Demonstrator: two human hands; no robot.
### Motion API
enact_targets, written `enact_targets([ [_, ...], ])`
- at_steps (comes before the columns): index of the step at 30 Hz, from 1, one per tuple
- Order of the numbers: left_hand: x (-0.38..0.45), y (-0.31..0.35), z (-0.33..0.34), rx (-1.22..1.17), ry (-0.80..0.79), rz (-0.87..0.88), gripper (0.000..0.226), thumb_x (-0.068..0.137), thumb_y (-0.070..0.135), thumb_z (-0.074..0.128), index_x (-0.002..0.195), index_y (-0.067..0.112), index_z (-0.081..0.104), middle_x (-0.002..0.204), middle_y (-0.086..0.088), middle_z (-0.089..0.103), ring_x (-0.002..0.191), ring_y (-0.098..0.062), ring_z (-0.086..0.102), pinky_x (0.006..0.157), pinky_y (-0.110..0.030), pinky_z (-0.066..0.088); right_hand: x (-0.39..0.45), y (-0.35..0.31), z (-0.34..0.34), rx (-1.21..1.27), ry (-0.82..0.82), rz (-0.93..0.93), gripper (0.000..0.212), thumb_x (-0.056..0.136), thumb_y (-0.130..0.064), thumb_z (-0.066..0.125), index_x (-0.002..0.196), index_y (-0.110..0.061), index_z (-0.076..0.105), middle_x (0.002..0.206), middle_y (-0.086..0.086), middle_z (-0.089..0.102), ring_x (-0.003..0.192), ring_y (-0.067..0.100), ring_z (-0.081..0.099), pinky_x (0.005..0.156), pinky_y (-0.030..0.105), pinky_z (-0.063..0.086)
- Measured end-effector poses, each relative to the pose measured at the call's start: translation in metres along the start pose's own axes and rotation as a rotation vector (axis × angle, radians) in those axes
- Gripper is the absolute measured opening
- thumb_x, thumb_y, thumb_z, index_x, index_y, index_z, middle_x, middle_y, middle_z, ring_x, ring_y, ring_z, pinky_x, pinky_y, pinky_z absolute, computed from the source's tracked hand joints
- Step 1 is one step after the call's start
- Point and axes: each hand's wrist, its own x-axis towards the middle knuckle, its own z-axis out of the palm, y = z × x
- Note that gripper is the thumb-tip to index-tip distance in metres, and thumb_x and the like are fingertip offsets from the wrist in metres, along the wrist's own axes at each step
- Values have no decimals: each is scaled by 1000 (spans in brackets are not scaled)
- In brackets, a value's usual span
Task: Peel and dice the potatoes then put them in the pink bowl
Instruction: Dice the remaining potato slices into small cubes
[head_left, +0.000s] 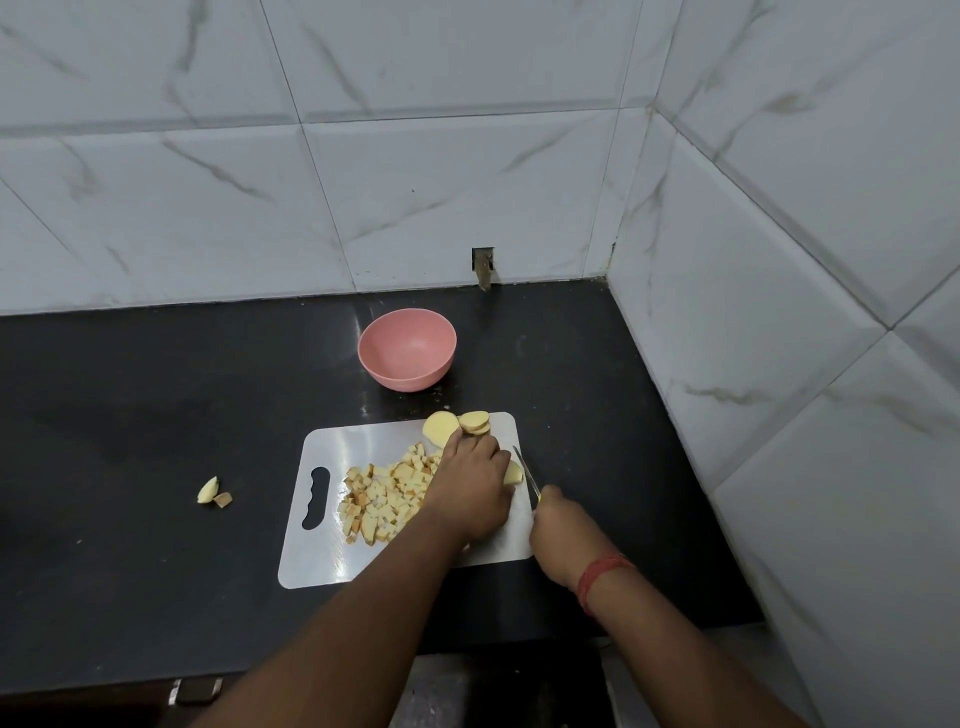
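counter (156, 415): black slab; we work in its right corner, walls close behind & to the right, so little elbow room for our right arm.
board (322, 551): white, handle slot to the left; keeps blade off the stone & collects the cut pieces in one spot.
bowl (407, 349): pink, nothing in it yet, just beyond the board's far edge, apart from it. Near enough for a short transfer, we'd judge; nothing lies between it & the board.
dice (387, 499): heap on the board's middle, left of our hand, pushed clear of the cutting zone. Some cubes show brown faces; skin or discolouring, can't tell.
left hand (470, 486): fingers curled down on a potato piece (513, 474), pinning it to the board so it won't roll under the blade; most of the piece hidden under the hand.
right hand (558, 525): clenched round the knife (525, 469) handle; blade angles toward the pinned piece, just right of our left fingers. Close, so risk of a nick.
half (439, 427) & slices (475, 422): at the board's far edge, waiting their turn, touching each other.
scraps (214, 492): two bits on the counter, well left of the board; discards probably.
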Motion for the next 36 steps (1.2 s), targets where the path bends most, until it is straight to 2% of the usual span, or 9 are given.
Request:
enact_targets([
  [3, 1, -2, -2, 15, -46, -14, 37, 95, 32, 51, 128, 20, 62, 124, -2, 56, 123, -23, 49, 122, -47, 13, -2, -1, -1, 13, 6, -16, 20, 95, -8, 36, 113, -6, 44, 114, 18, 61, 101, 34, 61, 70, 30, 39],
  [8, 6, 0, -7, -16, -104, -71, 38, 94, 31, 53, 129, 19, 61, 129, -3, 56, 126, -23, 48, 122, -50, 12, -4, 1, -1, 10, -7, -7, 16, 95, -6, 36, 108, -7, 44, 109, 17, 62, 95, 31, 62, 68, 30, 39],
  [18, 10, -1, -10, -84, -146, -116, 39, 96, 32, 60, 133, 18, 60, 134, -5, 54, 130, -22, 46, 122, -48, 15, -8, -2, 3, 47, -6, 31, 24, 99, -10, 36, 120, -2, 42, 117, 19, 60, 103, 33, 61, 70, 28, 38],
  [22, 11, -2, -11, -101, -136, -124, 40, 97, 32, 62, 134, 17, 61, 131, -6, 56, 126, -22, 48, 122, -46, 20, -10, -8, 4, 11, -17, 28, 23, 98, -6, 35, 119, -2, 43, 116, 19, 60, 101, 32, 62, 69, 29, 39],
  [28, 12, -3, -10, -101, -111, -124, 40, 96, 34, 62, 134, 18, 62, 128, -6, 58, 121, -22, 50, 117, -41, 31, -12, -19, 4, -75, -20, 41, 33, 94, 0, 36, 127, -1, 40, 121, 17, 59, 105, 29, 62, 73, 30, 44],
  [36, 13, -4, -6, -105, -79, -119, 38, 96, 33, 63, 130, 17, 64, 123, -7, 58, 116, -22, 50, 111, -40, 33, -9, -24, 3, -103, -64, 81, 37, 95, -2, 40, 132, -2, 37, 124, 15, 58, 110, 27, 61, 82, 31, 48],
])
